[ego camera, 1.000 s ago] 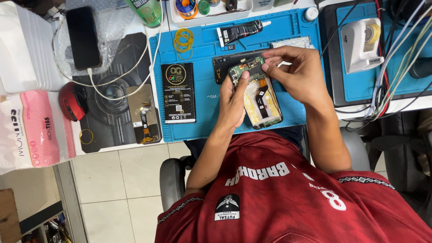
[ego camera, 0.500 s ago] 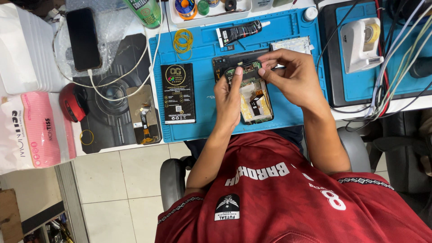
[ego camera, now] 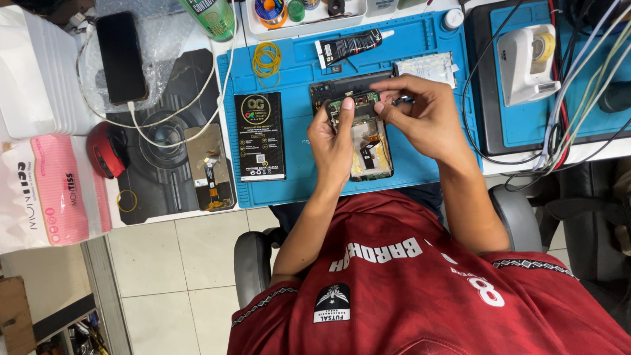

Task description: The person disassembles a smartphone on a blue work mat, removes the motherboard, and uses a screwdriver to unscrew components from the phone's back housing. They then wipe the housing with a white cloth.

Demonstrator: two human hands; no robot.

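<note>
An opened phone [ego camera: 370,150] with its insides showing lies on a blue work mat [ego camera: 299,141]. My left hand [ego camera: 330,141] grips the phone's left edge, thumb pressed on the green circuit board [ego camera: 355,104] at its far end. My right hand [ego camera: 424,115] reaches in from the right, with thumb and forefinger pinched at that board's right side. A small dark piece [ego camera: 403,100] shows between those fingers; I cannot tell what it is. A black phone cover [ego camera: 342,83] lies just beyond the board.
On the mat are a black box [ego camera: 259,136], yellow rubber bands [ego camera: 266,59], a glue tube [ego camera: 350,46] and a silvery part [ego camera: 427,68]. To the left are a charging phone [ego camera: 121,56], a loose screen [ego camera: 209,167] and a pink tissue pack [ego camera: 49,190]. A white tape dispenser [ego camera: 526,56] and cables [ego camera: 578,85] sit right.
My left thumb has slid up onto the green board. My right fingers have closed in at the board's right side. The phone has barely shifted.
</note>
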